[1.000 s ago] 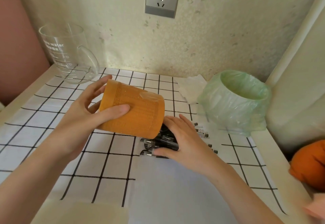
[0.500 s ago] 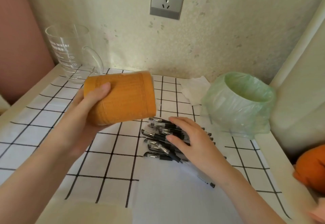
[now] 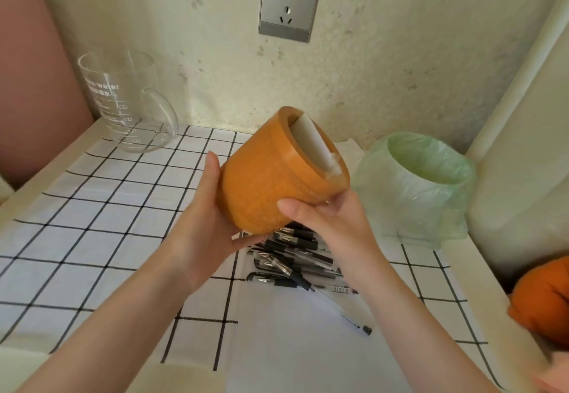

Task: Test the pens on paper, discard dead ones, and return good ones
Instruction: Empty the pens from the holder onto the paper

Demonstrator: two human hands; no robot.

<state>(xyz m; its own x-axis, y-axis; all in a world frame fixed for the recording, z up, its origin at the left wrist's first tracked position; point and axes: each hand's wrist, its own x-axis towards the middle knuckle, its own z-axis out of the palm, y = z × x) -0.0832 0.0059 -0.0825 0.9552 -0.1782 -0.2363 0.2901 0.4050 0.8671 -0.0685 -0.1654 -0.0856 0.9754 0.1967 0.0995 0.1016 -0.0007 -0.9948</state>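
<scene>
Well left of and beyond left hand: glass jug [image 3: 123, 109], upright on checked cloth [image 3: 92, 207], not part of task.

Left hand [image 3: 203, 232]: wrapped round holder [image 3: 261, 186] from its left side and under the base, palm and fingers on the wall, firm grip.

Holder: lifted off cloth, tilted, mouth up and away to the right. No pens seen inside, only a white sheet [image 3: 311, 143] curled against the inner wall, crumpled end at the rim.

Right hand [image 3: 338, 226]: on holder's lower right, thumb flat on the wall, fingers hidden behind the rim, sharing the hold.

Directly under both hands: pens [image 3: 292, 254], a black heap across cloth edge and top of paper [image 3: 292, 346], tips pointing both ways. One stray pen [image 3: 354, 322] apart from the heap, on paper under the right forearm.

Just right of right hand: bin [image 3: 415, 207] with green liner, mouth open.

Far right of right hand, at frame edge: orange lump [image 3: 542, 303], cannot tell what.

Judged step: holder looks emptied, due to be set aside before testing. None tested yet, going by blank paper.

To do it well:
- Turn upright first, then set down left of the heap.
- Place well clear of paper to leave writing room, and away from bin to avoid mixing good with dead.
- Push white sheet back inside to avoid blocking returns.
- Then free right hand for one pen, with left hand flat on paper against sliding.
</scene>
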